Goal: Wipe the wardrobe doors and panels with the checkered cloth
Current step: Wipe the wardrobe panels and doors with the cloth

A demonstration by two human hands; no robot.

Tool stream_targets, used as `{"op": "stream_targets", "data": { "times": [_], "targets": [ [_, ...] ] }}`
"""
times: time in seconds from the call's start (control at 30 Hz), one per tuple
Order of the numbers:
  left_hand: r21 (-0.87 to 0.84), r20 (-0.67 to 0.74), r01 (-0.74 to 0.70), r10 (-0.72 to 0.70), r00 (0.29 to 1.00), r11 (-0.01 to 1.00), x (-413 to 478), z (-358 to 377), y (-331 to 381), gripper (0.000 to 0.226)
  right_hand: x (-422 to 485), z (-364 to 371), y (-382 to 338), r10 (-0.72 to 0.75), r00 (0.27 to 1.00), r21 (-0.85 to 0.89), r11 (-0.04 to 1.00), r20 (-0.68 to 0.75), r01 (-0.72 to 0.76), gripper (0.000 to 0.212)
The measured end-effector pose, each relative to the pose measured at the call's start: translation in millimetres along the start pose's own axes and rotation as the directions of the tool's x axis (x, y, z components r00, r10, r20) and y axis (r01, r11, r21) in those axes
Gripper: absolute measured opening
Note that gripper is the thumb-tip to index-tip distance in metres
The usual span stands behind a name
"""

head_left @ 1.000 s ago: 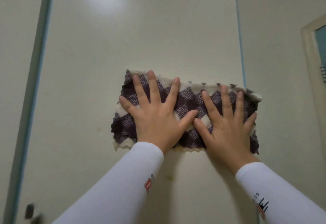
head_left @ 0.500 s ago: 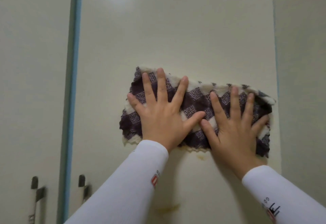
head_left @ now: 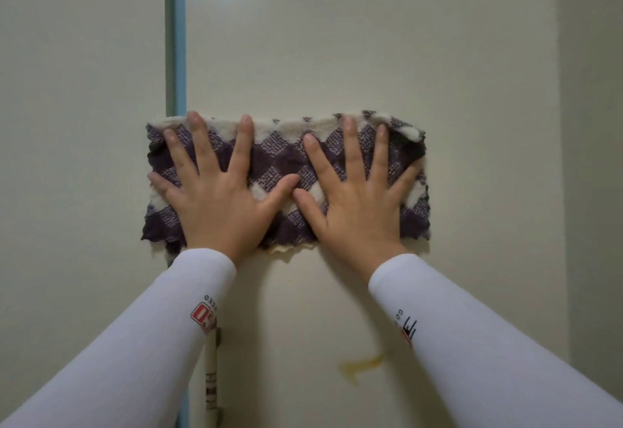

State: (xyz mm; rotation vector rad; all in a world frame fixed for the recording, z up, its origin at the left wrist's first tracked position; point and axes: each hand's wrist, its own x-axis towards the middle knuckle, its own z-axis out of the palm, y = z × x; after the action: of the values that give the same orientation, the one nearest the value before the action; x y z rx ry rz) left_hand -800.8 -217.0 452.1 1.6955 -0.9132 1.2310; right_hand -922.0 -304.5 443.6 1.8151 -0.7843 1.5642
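A purple and cream checkered cloth point(head_left: 279, 161) lies folded flat against the cream wardrobe door point(head_left: 354, 39). My left hand point(head_left: 219, 194) presses on its left half with fingers spread straight. Beside it, my right hand point(head_left: 357, 198) presses flat on the right half, and the two thumbs almost meet. The cloth's left end overlaps the blue-green gap point(head_left: 175, 32) between this door and the neighbouring door point(head_left: 74, 90).
A slim door handle point(head_left: 211, 373) hangs below my left forearm near the gap. A yellowish smear point(head_left: 360, 365) marks the door under my right arm. The door's right edge meets a plain side panel point(head_left: 593, 124).
Both hands have slid the cloth leftward across the door, from its right edge to the gap on the left. The view has shifted, bringing a handle and the yellowish smear into sight.
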Motion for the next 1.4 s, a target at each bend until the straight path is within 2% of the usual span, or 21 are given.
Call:
{"op": "stream_targets", "data": {
  "times": [0.13,0.27,0.33,0.57,0.73,1.0,1.2,1.4],
  "targets": [
    [-0.012,-0.002,0.007,-0.007,1.000,1.000,-15,5,2,0.088,-15,-1,3,-0.019,1.000,-0.010,1.000,0.010,0.019,0.060],
    [0.023,0.035,-0.144,0.143,0.989,0.989,-49,14,4,0.079,-54,-1,16,-0.067,0.996,-0.043,0.997,0.058,0.069,0.058],
    [0.032,0.044,-0.170,0.168,0.985,0.985,-61,16,7,0.079,-68,-2,25,-0.084,0.993,-0.066,0.994,0.082,0.089,0.057],
    [0.034,0.068,-0.108,0.106,0.992,0.994,-104,26,17,0.082,-109,-3,35,-0.040,0.990,-0.054,0.997,0.133,0.048,0.057],
    [0.048,0.047,-0.113,0.111,0.993,0.992,-113,30,26,0.082,-113,-7,49,-0.123,0.983,-0.051,0.990,0.133,0.131,0.057],
    [0.013,0.059,-0.096,0.095,0.994,0.995,-136,44,94,0.080,-132,-9,122,-0.143,0.979,-0.086,0.984,0.148,0.157,0.057],
    [0.005,0.042,-0.139,0.139,0.989,0.990,-143,55,147,0.079,-137,-18,176,-0.147,0.976,-0.102,0.981,0.160,0.164,0.056],
    [-0.003,0.031,-0.150,0.150,0.988,0.989,-153,61,163,0.077,-142,-20,191,-0.162,0.972,-0.074,0.982,0.167,0.176,0.052]
  ]
}}
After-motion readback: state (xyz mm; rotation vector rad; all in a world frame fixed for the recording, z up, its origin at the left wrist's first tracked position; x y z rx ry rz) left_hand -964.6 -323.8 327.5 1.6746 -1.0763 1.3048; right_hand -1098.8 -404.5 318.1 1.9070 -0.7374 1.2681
